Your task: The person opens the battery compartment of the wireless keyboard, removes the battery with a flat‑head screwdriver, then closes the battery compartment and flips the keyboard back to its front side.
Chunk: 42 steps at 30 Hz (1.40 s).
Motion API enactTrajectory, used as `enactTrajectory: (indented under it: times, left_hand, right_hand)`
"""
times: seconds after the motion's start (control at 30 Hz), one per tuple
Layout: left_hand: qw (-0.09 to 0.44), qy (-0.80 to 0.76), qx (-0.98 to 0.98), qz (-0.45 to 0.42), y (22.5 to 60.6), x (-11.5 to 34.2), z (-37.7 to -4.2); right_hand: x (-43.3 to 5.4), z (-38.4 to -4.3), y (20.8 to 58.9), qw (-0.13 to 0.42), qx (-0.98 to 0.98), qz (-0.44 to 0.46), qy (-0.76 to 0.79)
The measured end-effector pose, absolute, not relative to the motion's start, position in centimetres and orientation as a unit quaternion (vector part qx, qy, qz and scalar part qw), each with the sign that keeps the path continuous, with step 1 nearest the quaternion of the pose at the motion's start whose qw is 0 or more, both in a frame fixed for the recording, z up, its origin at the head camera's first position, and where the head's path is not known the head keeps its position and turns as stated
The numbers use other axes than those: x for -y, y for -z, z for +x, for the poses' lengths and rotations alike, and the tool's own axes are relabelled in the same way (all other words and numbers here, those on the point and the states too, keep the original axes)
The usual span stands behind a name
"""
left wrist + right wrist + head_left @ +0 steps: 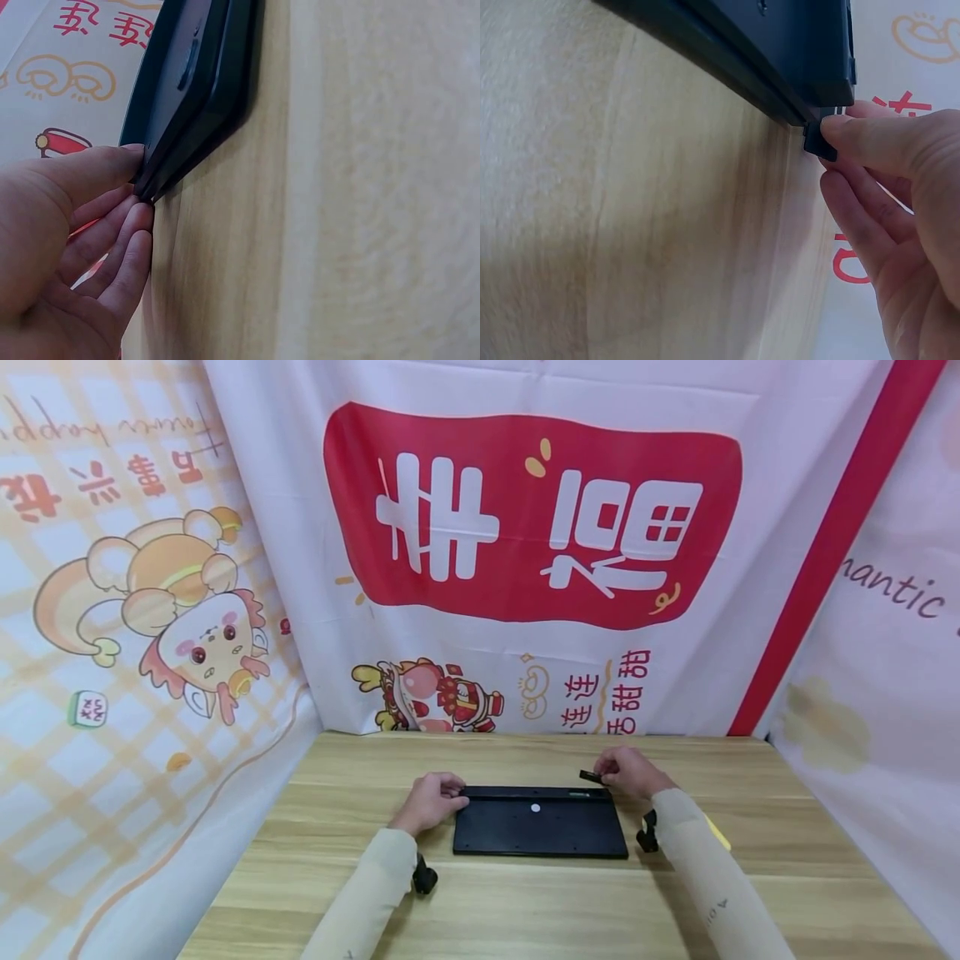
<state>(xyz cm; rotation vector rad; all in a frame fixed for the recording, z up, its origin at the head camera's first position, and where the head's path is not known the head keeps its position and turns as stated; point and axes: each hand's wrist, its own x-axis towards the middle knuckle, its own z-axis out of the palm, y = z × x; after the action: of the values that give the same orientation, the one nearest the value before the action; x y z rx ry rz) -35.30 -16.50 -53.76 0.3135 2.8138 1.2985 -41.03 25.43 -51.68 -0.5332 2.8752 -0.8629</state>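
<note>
A black keyboard (536,833) lies face down on the table, its underside up with a round white sticker (535,808). My left hand (429,802) pinches its far left corner, thumb on top and fingers against the edge in the left wrist view. Near the far right corner, a small battery slot (580,793) is uncovered and something greenish shows inside. My right hand (632,771) holds a small black battery cover (591,776) between thumb and fingers, just beyond that corner. In the right wrist view the cover (821,142) appears right beside the keyboard's end.
The wood-grain table (525,910) reaches back to a printed white cloth (540,693), with more cloth on both sides. Something yellow (717,832) shows partly behind the right sleeve. Black wrist cameras (424,877) sit at both cuffs.
</note>
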Motion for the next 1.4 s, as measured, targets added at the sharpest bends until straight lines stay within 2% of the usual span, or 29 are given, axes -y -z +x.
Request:
enactTrajectory:
  times: [0.23, 0.53, 0.67, 0.87, 1.17, 1.4]
  left_hand:
    - [0.013, -0.419, -0.902, 0.103, 53.3, 16.2, -35.2]
    - [0.012, -0.414, -0.906, 0.093, 53.1, 16.7, -35.4]
    - [0.006, -0.41, -0.908, 0.086, 53.0, 17.1, -35.6]
    - [0.002, -0.409, -0.909, 0.082, 52.8, 17.2, -35.7]
    - [0.018, -0.406, -0.911, 0.075, 53.2, 16.8, -35.2]
    - [0.017, -0.407, -0.908, 0.094, 53.3, 16.2, -35.1]
  right_hand:
    - [-26.2, -40.9, 50.7, 0.042, -0.941, -0.185, 0.28]
    - [-28.2, -39.5, 47.6, 0.016, -0.939, -0.207, 0.273]
    - [-29.5, -38.6, 46.6, 0.008, -0.945, -0.193, 0.263]
    - [-31.6, -36.3, 45.4, 0.027, -0.959, -0.148, 0.242]
    - [-36.0, -32.0, 47.5, 0.008, -0.963, -0.146, 0.229]
    - [-38.3, -30.1, 49.5, 0.005, -0.965, -0.104, 0.24]
